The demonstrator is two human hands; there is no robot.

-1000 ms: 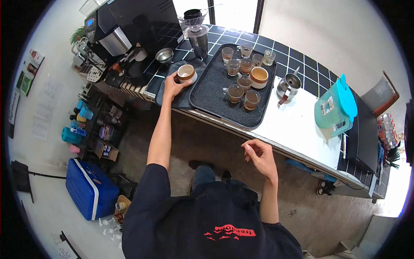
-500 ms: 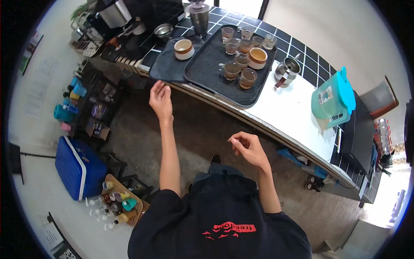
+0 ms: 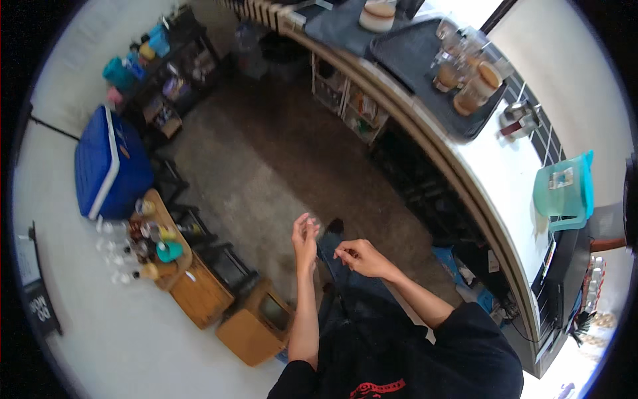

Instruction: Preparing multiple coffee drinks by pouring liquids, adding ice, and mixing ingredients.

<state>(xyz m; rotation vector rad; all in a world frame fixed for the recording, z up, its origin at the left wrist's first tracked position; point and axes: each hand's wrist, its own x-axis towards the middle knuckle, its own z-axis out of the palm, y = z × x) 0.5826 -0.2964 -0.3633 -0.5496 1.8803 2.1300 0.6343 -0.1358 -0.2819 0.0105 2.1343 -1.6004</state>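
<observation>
On the far left I am seeing a blue cooler [image 3: 109, 165] sitting on the floor beside a dark shelf rack [image 3: 169, 63], and just below it a low wooden stand [image 3: 174, 256] crowded with bottles and a teal cup, probably kept there to stay within reach of the serving area without cluttering it.

Moving toward the middle, I am looking at my left hand [image 3: 305, 238] hanging over the bare brown floor [image 3: 266, 159], its fingers loosely released and slightly spread, grasping nothing. Just beside it my right hand [image 3: 359, 257] is curling in, thumb and fingertips pinched lightly together; I cannot tell whether anything small is sitting between them. Both hands are hovering close together in front of my dark shirt, well apart from the worktop.

Further right, the curved worktop [image 3: 495, 166] is carrying a dark tray [image 3: 412, 56] loaded with glasses of brown drink [image 3: 468, 100], grouped together so they can be lifted as one load. A bowl [image 3: 377, 14] is resting near the tray's upper edge. At the far right a teal lidded box [image 3: 563, 193] is standing alone on the white surface.
</observation>
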